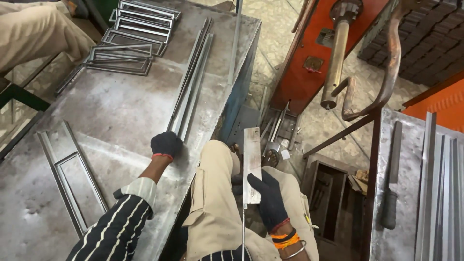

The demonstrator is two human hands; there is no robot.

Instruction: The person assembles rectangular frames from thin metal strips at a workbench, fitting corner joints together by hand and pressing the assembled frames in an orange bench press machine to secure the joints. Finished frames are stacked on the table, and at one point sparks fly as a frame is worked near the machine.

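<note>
- left hand (166,144), black glove, rests on the grey steel workbench (116,116), fingers curled down on the near ends of a bundle of long metal strips (191,82); cannot tell if it truly grips them or just presses on them
- strips run away from the left hand toward the far end of the bench, lying flat and touching each other
- right hand (268,197), black glove, orange and metal bangles at the wrist, is closed around a short flat metal strip (252,162), held upright over the lap, thumb across its face
- a thin rod pokes down below the right hand, in line with the held strip
- left of the left hand, near the striped sleeve: a welded rectangular frame (72,181) flat on the bench
- far beyond the left hand: a stack of similar frames (133,41), and another person's tan trouser leg (34,31) at the bench corner
- right of the right hand, well apart: a second bench with a file (391,179) and more long strips (444,193)
- above the right hand: an orange machine (314,48) with a brass-coloured cylinder and a curved rusty bar
</note>
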